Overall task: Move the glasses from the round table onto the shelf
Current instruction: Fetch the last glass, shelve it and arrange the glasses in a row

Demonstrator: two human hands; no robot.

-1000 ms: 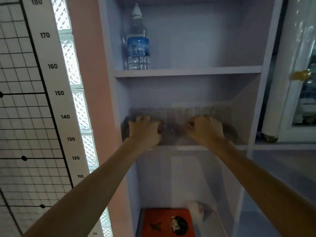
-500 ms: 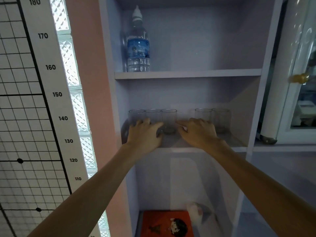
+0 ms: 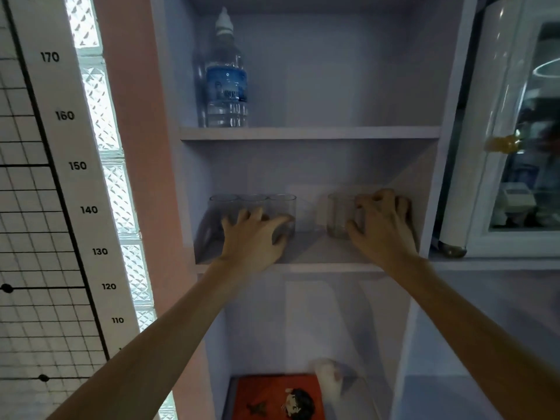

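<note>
Surroundings near the hands
Water bottle (image 3: 226, 83), blue label, upright at 12 o'clock. Numbered height chart (image 3: 75, 177) at 9 o'clock, glass-block window (image 3: 118, 201) just beside it. Orange box (image 3: 266, 395) with a cartoon figure at 6 o'clock, blurred white object (image 3: 328, 380) at its corner. Glass-door cabinet (image 3: 521, 147) at 3 o'clock.

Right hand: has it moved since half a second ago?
Yes. The right hand went right along the shelf, from the middle gap onto the right-hand glasses.

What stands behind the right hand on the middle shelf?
One glass shows just left of the right hand. The hand covers what is directly behind it, so a second glass cannot be confirmed.
</note>
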